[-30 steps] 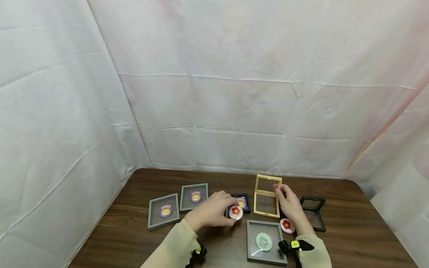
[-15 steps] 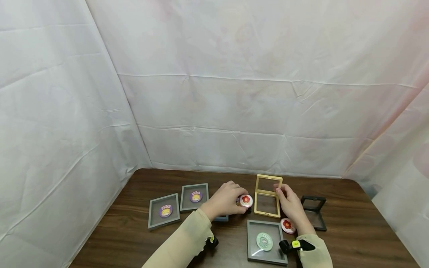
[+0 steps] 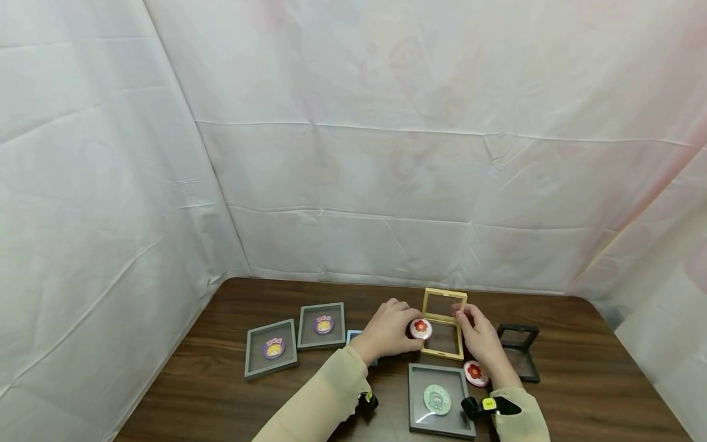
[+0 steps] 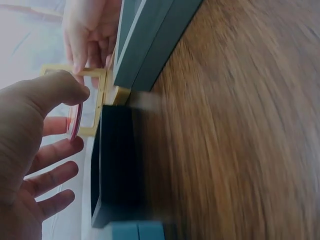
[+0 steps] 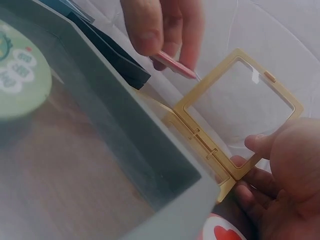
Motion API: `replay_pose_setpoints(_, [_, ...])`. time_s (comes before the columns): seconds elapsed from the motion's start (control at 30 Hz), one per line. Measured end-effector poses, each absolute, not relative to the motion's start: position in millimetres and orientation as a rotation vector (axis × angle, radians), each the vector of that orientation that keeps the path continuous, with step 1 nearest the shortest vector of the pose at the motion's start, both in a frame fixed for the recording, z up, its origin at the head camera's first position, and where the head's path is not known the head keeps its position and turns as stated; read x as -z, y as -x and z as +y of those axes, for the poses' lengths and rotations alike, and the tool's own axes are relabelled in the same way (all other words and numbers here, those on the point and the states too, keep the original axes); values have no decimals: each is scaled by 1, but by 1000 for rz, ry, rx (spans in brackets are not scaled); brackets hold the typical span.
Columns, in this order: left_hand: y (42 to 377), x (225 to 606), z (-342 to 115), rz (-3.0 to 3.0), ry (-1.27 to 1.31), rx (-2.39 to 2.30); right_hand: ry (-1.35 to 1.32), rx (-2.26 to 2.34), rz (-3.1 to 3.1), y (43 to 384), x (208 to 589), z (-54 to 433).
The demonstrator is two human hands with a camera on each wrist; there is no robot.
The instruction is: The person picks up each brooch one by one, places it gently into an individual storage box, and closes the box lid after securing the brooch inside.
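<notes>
My left hand pinches a round white badge with a red flower between thumb and fingers. The badge overlaps the left part of an open yellow display frame in the head view. In the left wrist view this badge stands edge-on, its other fingers spread. With thumb and fingers, my right hand holds the side of the frame's raised clear lid. A second red-flower badge lies below the right hand.
A grey frame with a green badge lies in front. Two grey frames with purple badges are at left. A blue frame and a dark frame lie by the left hand. An open black frame stands at right.
My left hand has carried the flower badge rightward, from over the dark frame to the yellow frame. The blue frame has come into view behind it. The right hand keeps its place.
</notes>
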State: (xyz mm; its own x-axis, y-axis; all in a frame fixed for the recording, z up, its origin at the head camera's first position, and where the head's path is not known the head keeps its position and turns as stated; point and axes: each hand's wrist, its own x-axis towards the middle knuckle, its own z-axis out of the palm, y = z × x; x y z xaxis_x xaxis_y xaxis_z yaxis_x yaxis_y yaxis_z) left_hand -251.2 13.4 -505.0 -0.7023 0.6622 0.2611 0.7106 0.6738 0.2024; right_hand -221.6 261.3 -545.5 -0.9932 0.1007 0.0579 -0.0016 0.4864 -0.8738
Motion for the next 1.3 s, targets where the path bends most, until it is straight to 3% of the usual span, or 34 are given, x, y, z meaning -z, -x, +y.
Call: replay_pose_setpoints(1.3, [249, 517, 55, -2813, 1088, 357, 40, -1548, -2656, 221, 545, 268])
